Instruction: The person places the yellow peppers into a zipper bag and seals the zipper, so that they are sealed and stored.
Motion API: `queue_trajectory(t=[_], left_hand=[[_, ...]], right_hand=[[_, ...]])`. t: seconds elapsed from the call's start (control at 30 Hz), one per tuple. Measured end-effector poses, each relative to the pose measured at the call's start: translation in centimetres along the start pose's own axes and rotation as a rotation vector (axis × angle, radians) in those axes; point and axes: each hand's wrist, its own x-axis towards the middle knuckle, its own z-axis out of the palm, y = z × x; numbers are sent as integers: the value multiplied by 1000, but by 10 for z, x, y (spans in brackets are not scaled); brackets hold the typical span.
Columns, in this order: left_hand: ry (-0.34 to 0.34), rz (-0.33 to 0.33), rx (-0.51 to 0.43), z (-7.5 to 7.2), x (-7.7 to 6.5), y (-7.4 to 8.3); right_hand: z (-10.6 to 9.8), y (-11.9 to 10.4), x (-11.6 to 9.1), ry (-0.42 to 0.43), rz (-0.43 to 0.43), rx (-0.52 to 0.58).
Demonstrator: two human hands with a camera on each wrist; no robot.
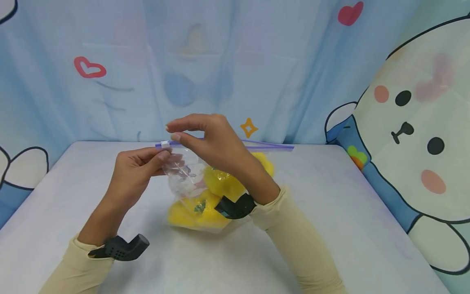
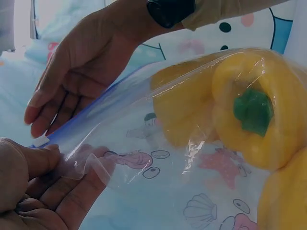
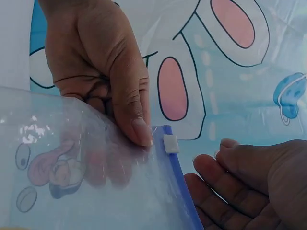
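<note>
A clear zip bag (image 2: 124, 177) printed with sea creatures holds several yellow bell peppers (image 2: 283, 129); green stems show through the plastic. Along its top runs a purple zip strip (image 1: 273, 147), with a white slider (image 3: 171, 143) at the left end. My left hand (image 1: 134, 173) pinches the bag's top left corner between thumb and fingers, just beside the slider. Above the strip, my right hand (image 1: 216, 141) is held with thumb and fingers apart and nothing between them. In the right wrist view its fingertips are close to the slider but do not touch it.
The bag stands on a white table (image 1: 315, 245). Behind it hangs a blue curtain (image 1: 257, 61) with hearts, and a large printed bear (image 1: 418, 134) is on the right. Each wrist wears a black camera (image 1: 126, 248).
</note>
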Motion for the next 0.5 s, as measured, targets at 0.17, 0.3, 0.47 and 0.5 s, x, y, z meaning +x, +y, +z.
queue_trajectory(t=[0.17, 0.3, 0.47, 0.5], left_hand=[[-2, 9, 23, 0, 0, 0], [-16, 24, -19, -1, -1, 0], [-2, 27, -90, 1, 0, 0], [-1, 23, -95, 1, 0, 1]], right_hand=[[7, -3, 12, -90, 42, -36], [11, -2, 14, -131, 65, -19], [13, 1, 15, -165, 64, -9], [13, 1, 14, -169, 56, -12]])
